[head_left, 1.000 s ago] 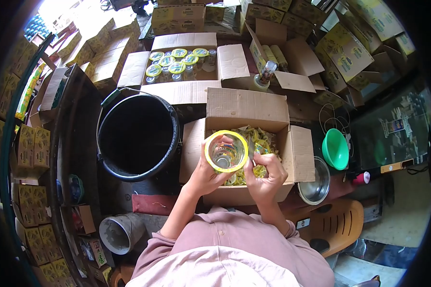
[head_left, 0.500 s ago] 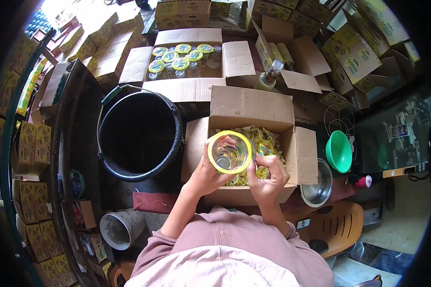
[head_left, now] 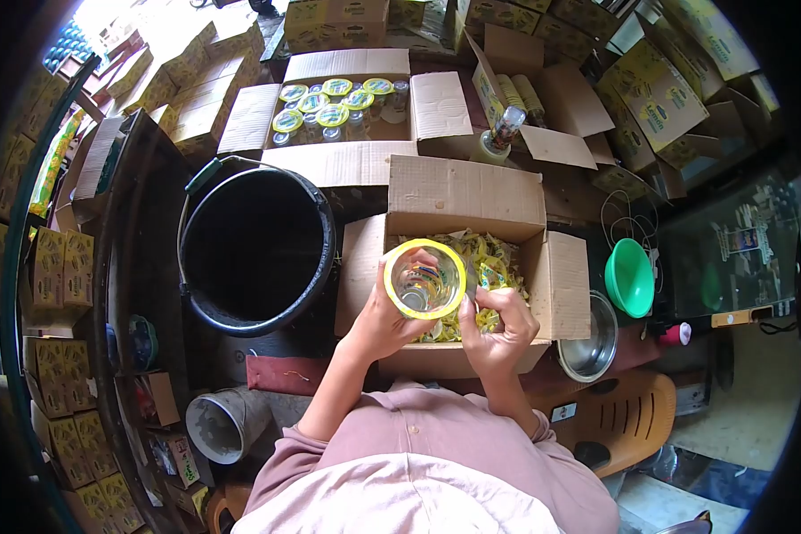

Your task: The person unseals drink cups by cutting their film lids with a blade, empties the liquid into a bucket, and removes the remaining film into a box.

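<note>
Fingers of our left hand (head_left: 376, 322) are clamped around the left side of a clear cup (head_left: 423, 280), its yellow-rimmed mouth facing us. Those of our right hand (head_left: 500, 331) are bent near the cup's right edge; we cannot tell whether they pinch anything thin. For good control, we do best to support the cup's wall with an even, light hold, spare the rim from squeezing, and work the right fingertips gently.

Beneath our hands, an open carton (head_left: 565, 285) on the dark surface (head_left: 360, 198) holds crumpled yellow pieces (head_left: 498, 258); holding the cup clear of its flaps seems wise. To the left stands a black bucket (head_left: 329, 231); to the right, a metal bowl (head_left: 607, 334) and a green bowl (head_left: 630, 278). Beyond, a far carton (head_left: 338, 165) holds yellow-topped containers (head_left: 332, 116).
</note>
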Demonstrator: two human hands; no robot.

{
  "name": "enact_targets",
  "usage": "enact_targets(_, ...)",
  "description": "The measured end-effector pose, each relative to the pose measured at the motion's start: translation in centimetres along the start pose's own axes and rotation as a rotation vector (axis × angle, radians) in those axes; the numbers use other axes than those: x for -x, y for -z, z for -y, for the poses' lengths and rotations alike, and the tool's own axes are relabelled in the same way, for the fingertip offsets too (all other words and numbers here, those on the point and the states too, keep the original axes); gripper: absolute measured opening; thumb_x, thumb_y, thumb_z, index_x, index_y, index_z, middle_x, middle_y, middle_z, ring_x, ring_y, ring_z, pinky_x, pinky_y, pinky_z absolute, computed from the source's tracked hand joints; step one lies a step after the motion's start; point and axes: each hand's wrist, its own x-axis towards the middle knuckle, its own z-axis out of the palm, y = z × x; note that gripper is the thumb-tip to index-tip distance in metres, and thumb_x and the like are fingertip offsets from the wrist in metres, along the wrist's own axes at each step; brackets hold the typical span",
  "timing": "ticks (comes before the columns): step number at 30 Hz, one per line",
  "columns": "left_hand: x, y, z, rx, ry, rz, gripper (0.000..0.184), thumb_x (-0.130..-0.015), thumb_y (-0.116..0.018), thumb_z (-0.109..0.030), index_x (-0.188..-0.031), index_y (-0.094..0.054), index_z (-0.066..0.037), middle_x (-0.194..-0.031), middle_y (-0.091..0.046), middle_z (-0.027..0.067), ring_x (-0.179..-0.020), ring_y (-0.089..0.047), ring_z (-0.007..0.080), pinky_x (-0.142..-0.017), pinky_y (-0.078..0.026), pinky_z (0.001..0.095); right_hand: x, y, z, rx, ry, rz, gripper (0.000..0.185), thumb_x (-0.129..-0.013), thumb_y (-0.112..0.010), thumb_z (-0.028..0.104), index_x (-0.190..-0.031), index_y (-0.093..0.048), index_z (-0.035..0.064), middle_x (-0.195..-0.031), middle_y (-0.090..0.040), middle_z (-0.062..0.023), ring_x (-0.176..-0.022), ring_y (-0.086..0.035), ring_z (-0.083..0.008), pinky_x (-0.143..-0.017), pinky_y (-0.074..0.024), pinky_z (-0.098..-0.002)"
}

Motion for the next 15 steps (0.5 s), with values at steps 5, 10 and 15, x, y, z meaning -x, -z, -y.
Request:
enact_targets(5, -0.1, 0.0, -0.8, -0.114, -0.020, 0.007, 0.072, -0.065, -0.073, -0.006, -0.124, -0.032, -0.001, -0.114, -0.042, 0.0141, -0.105, -0.049, 0.0228, -0.089, -0.042, 0.0327, -0.1, -0.3, -0.1, 0.029, 0.022, -0.029, 0.019, -0.066, -0.067, -0.004, -0.083, -0.064, 0.0015, -0.065, -0.059, -0.0079, -0.055, -0.057, -0.0145, -0.052, -0.0449, -0.0251)
enact_targets(10, -0.2, 0.2, -1.3, -0.080, 0.041, 0.067, 0.073, -0.067, -0.074, -0.012, -0.124, -0.029, -0.001, -0.112, -0.046, 0.0137, -0.104, -0.050, 0.0249, -0.091, -0.040, 0.0340, -0.7, -0.3, 0.1, 0.047, 0.069, -0.028, 0.025, -0.062, -0.066, -0.006, -0.086, -0.064, 0.0011, -0.067, -0.060, -0.0085, -0.056, -0.058, -0.0149, -0.052, -0.0455, -0.0249)
enact_targets(15, -0.3, 0.3, -1.3, -0.034, 0.047, 0.097, 0.074, -0.067, -0.074, -0.012, -0.125, -0.028, -0.003, -0.111, -0.048, 0.0135, -0.105, -0.050, 0.0256, -0.091, -0.040, 0.0346, -0.9, -0.1, -0.3, -0.005, 0.036, 0.000, 0.025, -0.061, -0.065, -0.008, -0.084, -0.063, 0.0007, -0.068, -0.059, -0.0083, -0.059, -0.058, -0.0153, -0.054, -0.0446, -0.0251)
